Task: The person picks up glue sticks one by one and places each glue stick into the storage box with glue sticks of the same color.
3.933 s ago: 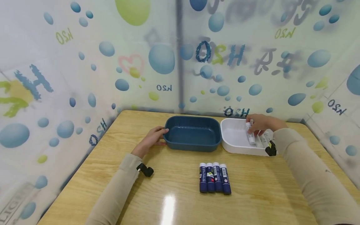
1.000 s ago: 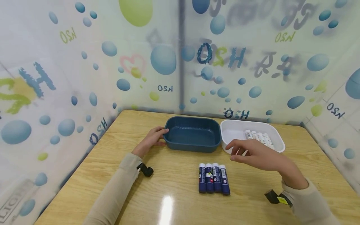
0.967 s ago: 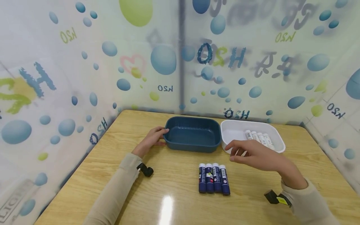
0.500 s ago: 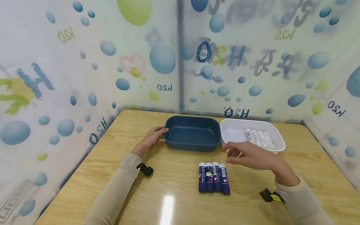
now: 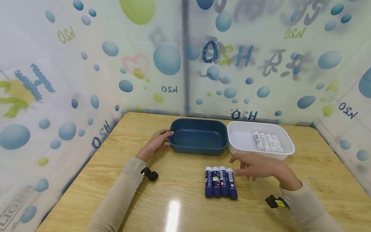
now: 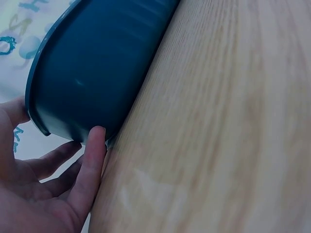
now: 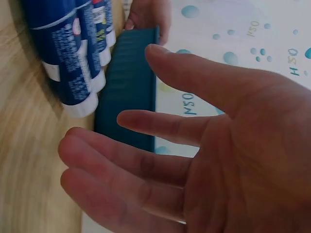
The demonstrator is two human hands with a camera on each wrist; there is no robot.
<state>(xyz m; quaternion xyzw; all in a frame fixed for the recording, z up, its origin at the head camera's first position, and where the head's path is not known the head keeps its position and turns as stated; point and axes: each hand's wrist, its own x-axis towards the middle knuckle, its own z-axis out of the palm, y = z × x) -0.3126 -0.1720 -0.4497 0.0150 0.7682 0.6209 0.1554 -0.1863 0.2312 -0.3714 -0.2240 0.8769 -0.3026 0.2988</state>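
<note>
My left hand (image 5: 156, 141) holds the left end of a dark teal plastic bin (image 5: 200, 150), its thumb over the rim. In the left wrist view, the fingers (image 6: 92, 170) of that hand touch the bin's outer wall. My right hand (image 5: 258, 166) hovers with spread fingers just right of several blue glue sticks with white caps (image 5: 215, 183), holding nothing. These sticks lie side by side on the table, caps toward the bins. In the right wrist view, the rightmost glue stick (image 7: 60, 58) is close to the fingertips but apart from them.
A white bin (image 5: 242, 137) stands against the teal one's right side. Several white glue sticks (image 5: 268, 141) lie in its right half. Behind the wooden table (image 5: 145, 206) rises a patterned curtain wall (image 5: 139, 103).
The right hand laid a white stick in the white bin, came out of it, and moved down and left toward the blue glue sticks. The left hand has stayed on the teal bin.
</note>
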